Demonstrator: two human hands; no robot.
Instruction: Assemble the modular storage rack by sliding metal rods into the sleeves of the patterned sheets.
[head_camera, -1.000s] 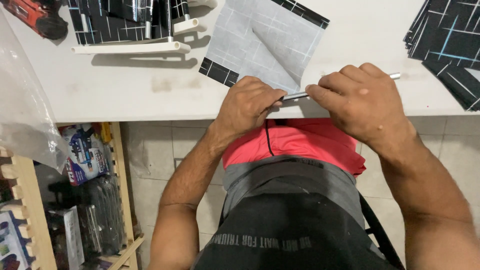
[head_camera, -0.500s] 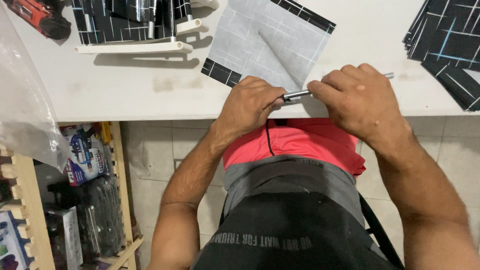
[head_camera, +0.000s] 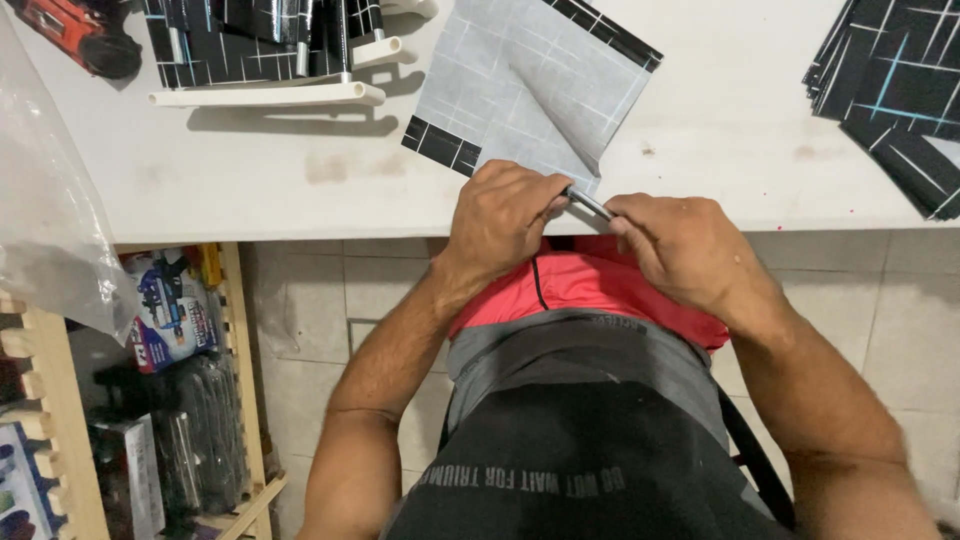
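Head view: a thin dark rod (head_camera: 588, 203) sits at the near edge of the white table (head_camera: 720, 170), on the corner of a grey sheet (head_camera: 530, 90). Both hands pinch it. The left hand (head_camera: 500, 215) closes on its upper end, the right hand (head_camera: 680, 245) on its lower end. The rod slants from upper left down to the right, between the two hands.

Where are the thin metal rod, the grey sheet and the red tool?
thin metal rod (head_camera: 588, 203), head view, bare middle between the hands.
grey sheet (head_camera: 520, 85), head view, flat middle.
red tool (head_camera: 70, 30), head view, its body.
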